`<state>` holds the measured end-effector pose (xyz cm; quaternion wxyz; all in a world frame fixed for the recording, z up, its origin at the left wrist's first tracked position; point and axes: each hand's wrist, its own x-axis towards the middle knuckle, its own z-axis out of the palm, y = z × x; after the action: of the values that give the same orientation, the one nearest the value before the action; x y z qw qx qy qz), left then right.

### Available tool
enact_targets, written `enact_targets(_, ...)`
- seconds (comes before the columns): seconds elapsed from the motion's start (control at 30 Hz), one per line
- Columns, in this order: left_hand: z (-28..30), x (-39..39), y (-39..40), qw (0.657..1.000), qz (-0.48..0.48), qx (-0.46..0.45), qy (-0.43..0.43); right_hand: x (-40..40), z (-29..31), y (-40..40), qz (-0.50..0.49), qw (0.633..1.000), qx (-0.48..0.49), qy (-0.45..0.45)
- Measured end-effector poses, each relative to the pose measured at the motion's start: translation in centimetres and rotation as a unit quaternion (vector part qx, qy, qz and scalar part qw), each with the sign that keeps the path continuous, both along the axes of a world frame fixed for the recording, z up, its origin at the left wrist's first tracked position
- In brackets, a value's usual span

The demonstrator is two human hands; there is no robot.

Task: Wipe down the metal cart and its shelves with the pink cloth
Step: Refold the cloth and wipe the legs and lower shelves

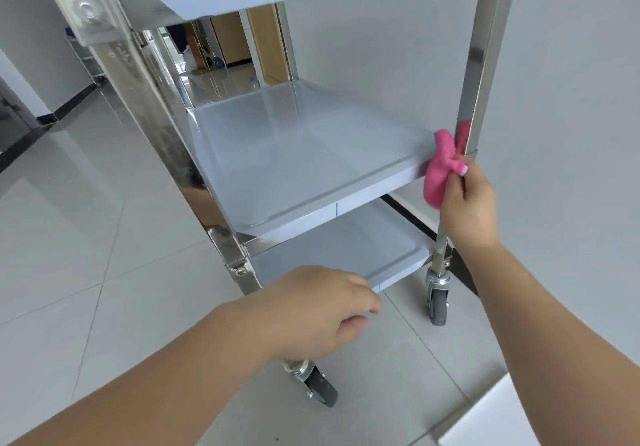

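Head view: pink cloth (440,168) bunched, gripped by right hand (467,203), pressed at middle shelf (294,155) right front corner, against chrome post (479,75) of metal cart. Left hand (311,310) curled over bottom shelf (332,251) front edge, cart steadied. Advised: cloth flattened, pressure kept even, rim and corner seam followed. Counted: three shelves, two castors, one cloth.

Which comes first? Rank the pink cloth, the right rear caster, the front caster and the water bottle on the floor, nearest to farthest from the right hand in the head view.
1. pink cloth: gripped in the right hand, at the middle shelf's right corner.
2. right rear caster: below the hand, under the right post.
3. front caster: lower left, under the left hand.
4. water bottle: far behind the cart, on the floor.
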<state>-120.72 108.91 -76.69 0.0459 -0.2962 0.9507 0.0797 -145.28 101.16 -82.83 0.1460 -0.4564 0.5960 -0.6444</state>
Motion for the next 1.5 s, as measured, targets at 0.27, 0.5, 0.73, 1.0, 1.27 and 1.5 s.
enact_targets(0.27,0.7,-3.8,-1.2,0.984,0.033,0.008,0.175,-1.1,3.5,2.7,0.029,0.971,-0.033,-0.234)
enact_targets(0.5,2.3,-7.8,-3.5,0.934,0.07,-0.008,0.35,-1.2,6.4,5.7,0.068,0.959,-0.029,-0.273)
enact_targets(0.73,15.8,-11.3,-1.9,0.905,0.046,0.099,0.412,-0.8,18.4,12.1,0.05,0.964,0.075,-0.249)
enact_targets(1.0,37.1,-8.7,0.6,0.926,-0.003,0.213,0.312,2.7,42.0,18.7,0.047,0.95,0.147,-0.271)
enact_targets(1.27,52.3,-0.4,-0.6,0.889,0.011,0.364,0.278,10.0,57.5,19.6,0.017,0.967,0.162,-0.197)
enact_targets(1.5,58.1,8.1,-0.8,0.854,0.072,0.39,0.338,19.2,60.9,20.0,0.073,0.985,0.114,0.107)
